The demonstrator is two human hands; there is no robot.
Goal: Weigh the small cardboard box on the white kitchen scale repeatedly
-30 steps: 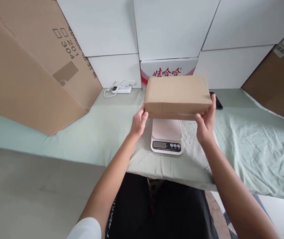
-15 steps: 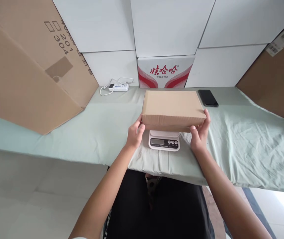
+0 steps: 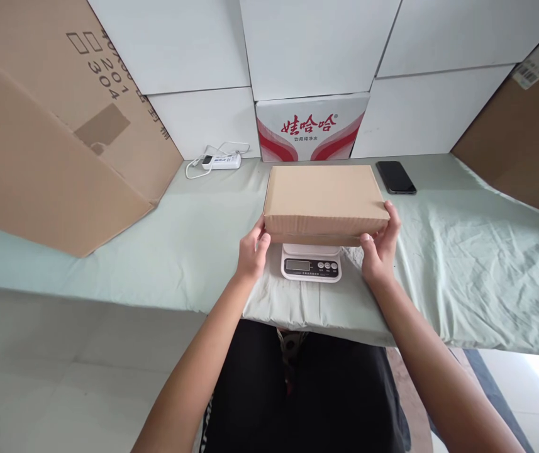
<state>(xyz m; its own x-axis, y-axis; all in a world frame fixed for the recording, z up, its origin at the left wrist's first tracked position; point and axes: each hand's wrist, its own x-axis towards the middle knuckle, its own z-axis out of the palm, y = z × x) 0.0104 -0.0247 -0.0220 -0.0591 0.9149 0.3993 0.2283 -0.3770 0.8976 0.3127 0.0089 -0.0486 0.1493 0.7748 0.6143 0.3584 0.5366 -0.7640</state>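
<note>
The flat cardboard box (image 3: pixel 324 200) lies level on the white scale (image 3: pixel 311 262), its long axis running left to right across the surface (image 3: pixel 462 264). The left hand (image 3: pixel 252 253) and right hand (image 3: pixel 379 249) each keep a grip clasped on a short end of the box, thumbs on its near face.

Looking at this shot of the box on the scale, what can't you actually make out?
Head view only:
- Scale platform: covered by the cardboard box, so contact is unclear.
- Scale display: too small to read.
- Fingers of the left hand and right hand: partly hidden behind the box ends.
- Large carton at left: cut off by the frame edge.
</note>
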